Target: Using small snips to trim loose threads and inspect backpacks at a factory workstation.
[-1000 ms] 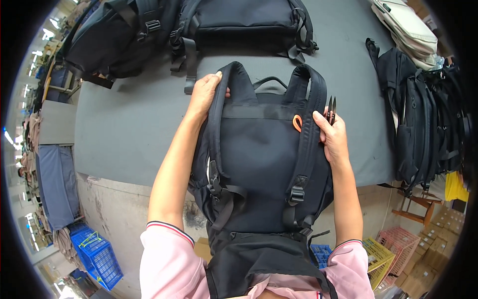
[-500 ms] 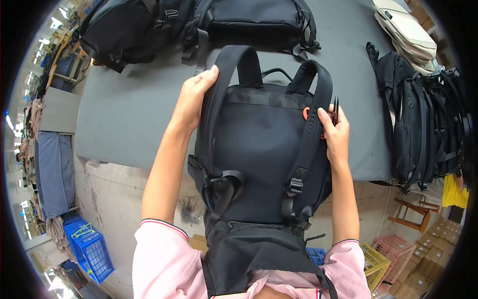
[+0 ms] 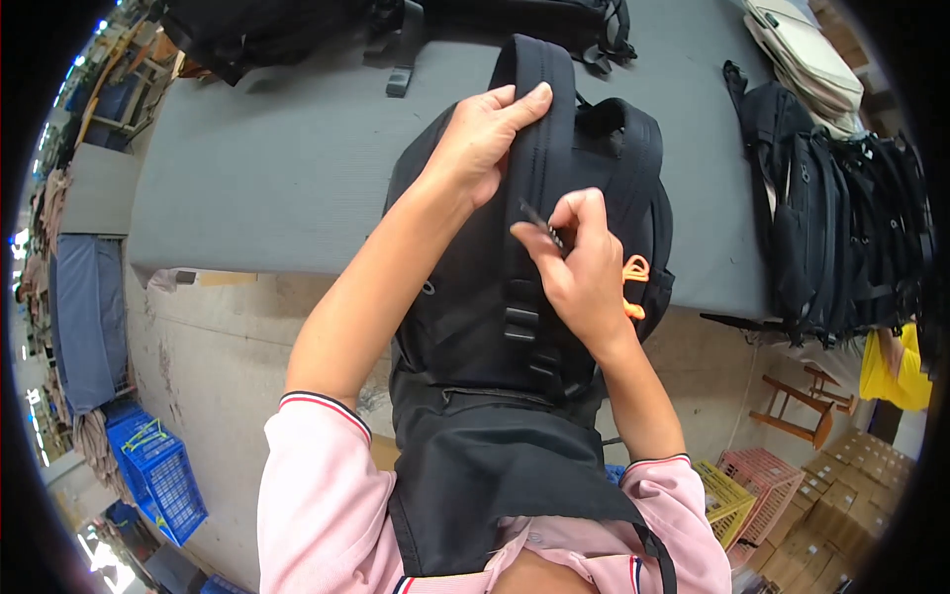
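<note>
Black fabric backpack (image 3: 460, 307) is in the middle of the head view, its upper part over the near edge of the table and its lower end close against the black cloth apron (image 3: 495, 445) of the person, who wears a pink short-sleeved shirt (image 3: 327, 485). Its straps face up.

The left hand (image 3: 485, 139) grips the padded black left shoulder strap (image 3: 549, 129) near its far, arched end, thumb laid on the strap's face; the ends of some fingers are hidden behind it. The right hand (image 3: 584, 262) is nearer, bent inward, pinching small dark pointed snips (image 3: 544, 226) between thumb and fingers. Their tip points far and left, over the same strap; motion blurs it, so I cannot tell whether it touches. Below the right hand, a black plastic buckle (image 3: 522, 322) sits on the strap. The padded black right shoulder strap (image 3: 641, 148) arches free of both hands. An orange cord loop (image 3: 635, 267) shows just right of the right hand.

On the grey cloth-topped table (image 3: 267, 168), more black bags (image 3: 287, 35) lie at the far side. At the right, a row of black backpacks (image 3: 821, 228) stands near a cream bag (image 3: 811, 69). Below the table level, a blue plastic crate (image 3: 158, 475) is at the left; a brown wooden stool (image 3: 797, 406) and stacked cardboard boxes (image 3: 841, 495) are at the right.
</note>
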Demonstrator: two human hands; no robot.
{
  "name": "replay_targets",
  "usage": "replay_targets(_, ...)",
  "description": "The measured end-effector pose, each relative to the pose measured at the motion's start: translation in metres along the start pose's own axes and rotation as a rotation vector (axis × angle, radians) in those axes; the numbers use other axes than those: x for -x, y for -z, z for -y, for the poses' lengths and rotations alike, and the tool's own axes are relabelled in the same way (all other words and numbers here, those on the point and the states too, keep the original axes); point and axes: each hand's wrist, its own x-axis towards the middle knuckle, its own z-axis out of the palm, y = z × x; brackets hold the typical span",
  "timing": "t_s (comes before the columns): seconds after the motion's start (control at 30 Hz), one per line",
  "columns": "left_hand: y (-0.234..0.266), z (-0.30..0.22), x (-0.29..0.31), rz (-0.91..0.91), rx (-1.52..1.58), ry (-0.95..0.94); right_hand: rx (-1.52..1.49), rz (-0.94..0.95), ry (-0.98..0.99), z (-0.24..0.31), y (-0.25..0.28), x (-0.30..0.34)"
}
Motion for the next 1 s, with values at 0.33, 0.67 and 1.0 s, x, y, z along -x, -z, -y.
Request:
replay_targets(0.33, 0.025, 0.061, 0.11, 0.049, -0.235, 0.142, -0.587, 0.009, -0.229, -0.021, -0.002, -0.023)
replay_targets(0.67, 0.0, 0.049, 0.114, 0.127, -1.204, -0.854, -0.999, 0.313, -0.493, -0.031, 0.006, -0.015)
replay_targets(1.0, 0.004, 0.058, 0.111, 0.085, -0.903, -0.592, -0.321, 0.118, -0.098, -0.006, 0.046, 0.016)
